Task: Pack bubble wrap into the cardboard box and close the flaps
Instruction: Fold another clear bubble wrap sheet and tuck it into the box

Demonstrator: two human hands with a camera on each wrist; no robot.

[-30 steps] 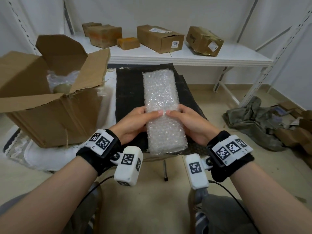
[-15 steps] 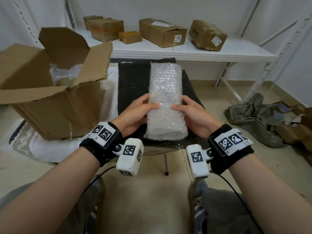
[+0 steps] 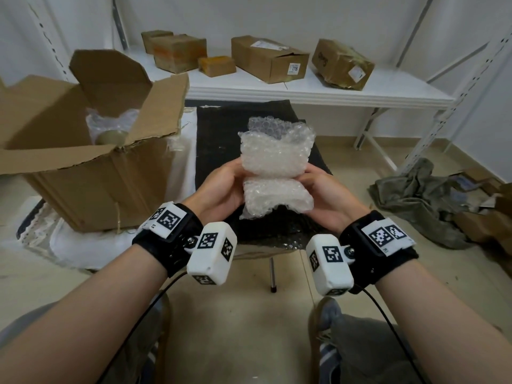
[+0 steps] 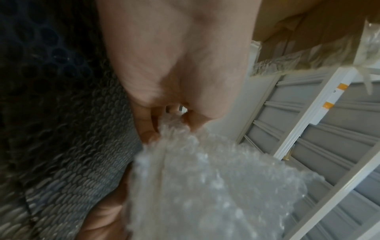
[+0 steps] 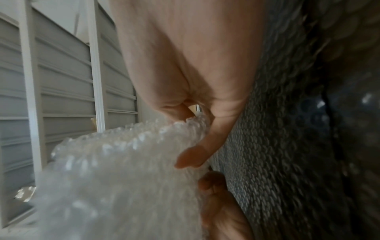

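Observation:
A folded strip of clear bubble wrap (image 3: 277, 164) is lifted off the black mat (image 3: 221, 128), bent in the middle and standing up towards me. My left hand (image 3: 221, 187) grips its left edge and my right hand (image 3: 321, 189) grips its right edge, fingers curled behind it. In the left wrist view the bubble wrap (image 4: 216, 186) fills the lower frame under my left hand (image 4: 170, 123). The right wrist view shows the bubble wrap (image 5: 115, 175) pinched by my right hand (image 5: 197, 141). The open cardboard box (image 3: 91, 173) stands at the left, flaps up, with plastic wrapping and a round object inside.
A white shelf (image 3: 304, 90) behind the mat carries several closed cardboard boxes. Crumpled grey cloth (image 3: 415, 198) and cardboard scraps lie on the floor at the right. A white cloth (image 3: 74, 245) lies under the open box. My knees are at the bottom.
The bubble wrap lay flat and long on the mat; both hands have lifted it and bent it in the middle, so its far end now stands up.

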